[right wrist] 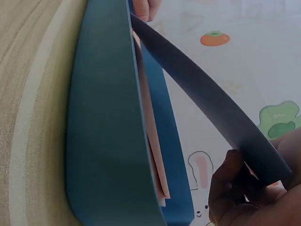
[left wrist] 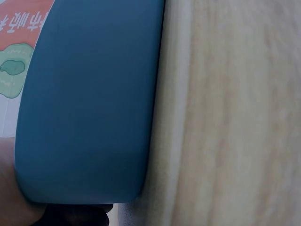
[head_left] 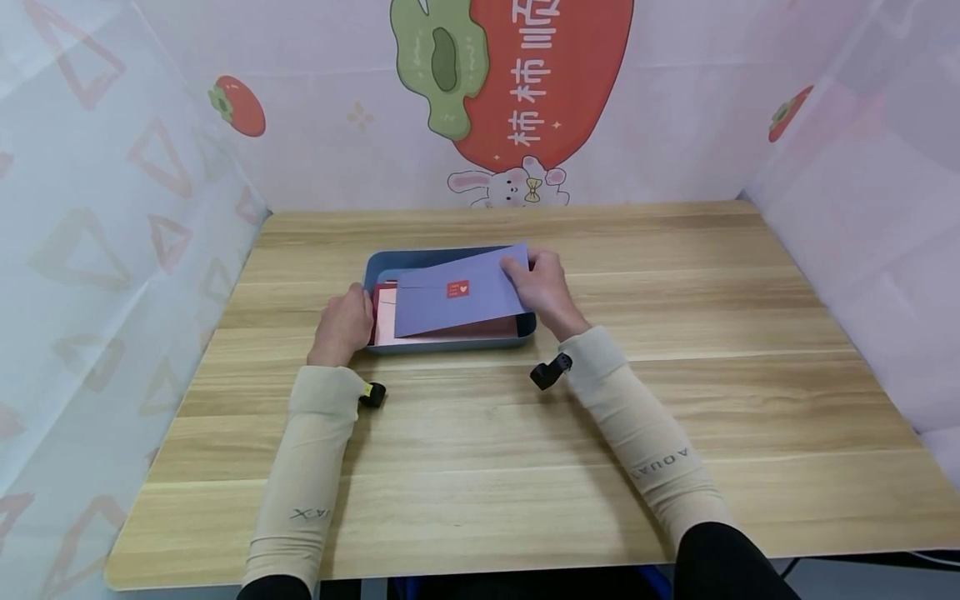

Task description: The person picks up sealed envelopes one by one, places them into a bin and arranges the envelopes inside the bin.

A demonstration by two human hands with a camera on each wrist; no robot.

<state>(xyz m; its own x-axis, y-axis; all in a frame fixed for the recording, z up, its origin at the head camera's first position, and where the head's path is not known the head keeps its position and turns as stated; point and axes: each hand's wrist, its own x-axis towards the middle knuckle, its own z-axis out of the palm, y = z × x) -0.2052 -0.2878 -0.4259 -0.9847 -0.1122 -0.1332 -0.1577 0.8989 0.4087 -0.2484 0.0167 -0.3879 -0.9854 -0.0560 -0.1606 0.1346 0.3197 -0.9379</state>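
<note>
A blue rectangular box (head_left: 450,348) stands on the table with pale pink (head_left: 386,323) and dark red (head_left: 377,302) paper pieces inside. Above them, a purple envelope (head_left: 435,307) with a small red heart label slants upward to the right. My right hand (head_left: 549,296) pinches its right end between thumb and fingers. The right wrist view shows the envelope (right wrist: 207,94) raised at that end, its far end at the box rim. My left hand (head_left: 343,325) holds the box's left end; the box wall (left wrist: 89,103) fills much of the left wrist view.
The wooden table (head_left: 480,467) extends on all sides of the box. Printed cloth walls (head_left: 322,125) stand behind it and on both sides. A small black wrist camera (head_left: 551,371) sits on each sleeve.
</note>
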